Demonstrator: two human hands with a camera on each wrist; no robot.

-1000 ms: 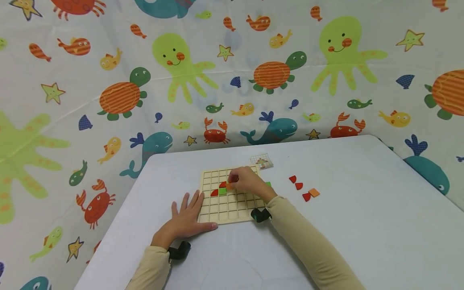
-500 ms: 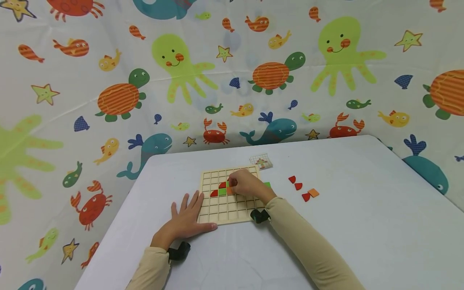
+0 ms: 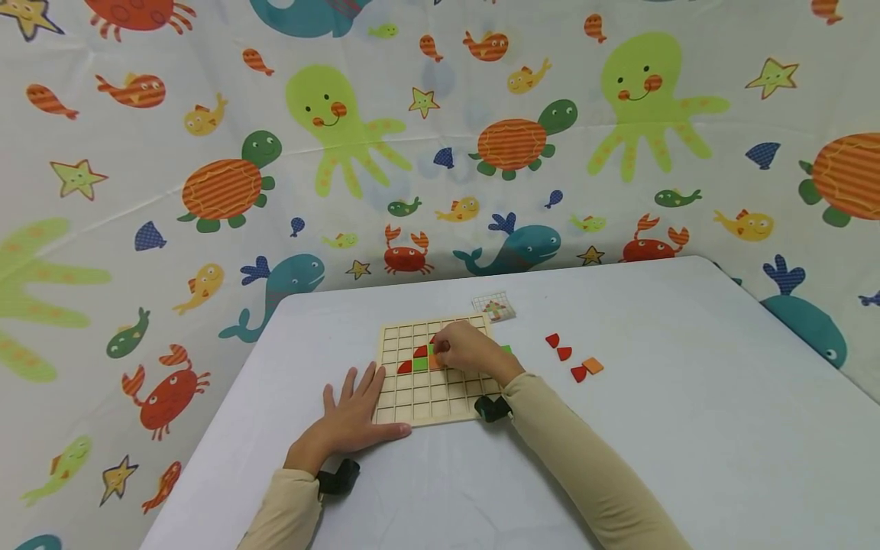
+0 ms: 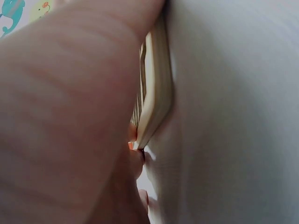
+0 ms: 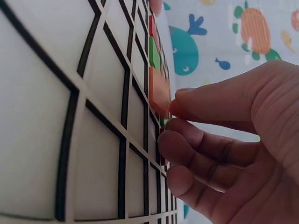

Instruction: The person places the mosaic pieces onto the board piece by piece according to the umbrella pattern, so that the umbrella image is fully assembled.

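A wooden grid board (image 3: 402, 401) lies on the white table, bearing red quarter-round tiles (image 3: 406, 367), a green square tile (image 3: 420, 364) and an orange square tile (image 3: 436, 362). My right hand (image 3: 474, 351) is over the board, its thumb and bent index finger at the edge of the orange tile, which lies in a cell in the right wrist view. The other fingers curl close to the grid. Spread out flat, my left hand (image 3: 351, 420) rests along the board's left edge and near corner. Part of the board and some tiles are hidden under the right hand.
To the right of the board lie loose red quarter-round pieces (image 3: 564, 354) and another orange square (image 3: 593, 365). A small pattern card (image 3: 493, 306) sits behind the board. Another green tile (image 3: 506, 349) shows by the right wrist. A sea-animal curtain (image 3: 440, 153) hangs behind the table.
My right hand brought the orange tile down into the cell beside the green square and has stayed there over the last half second. My left hand has kept its place.
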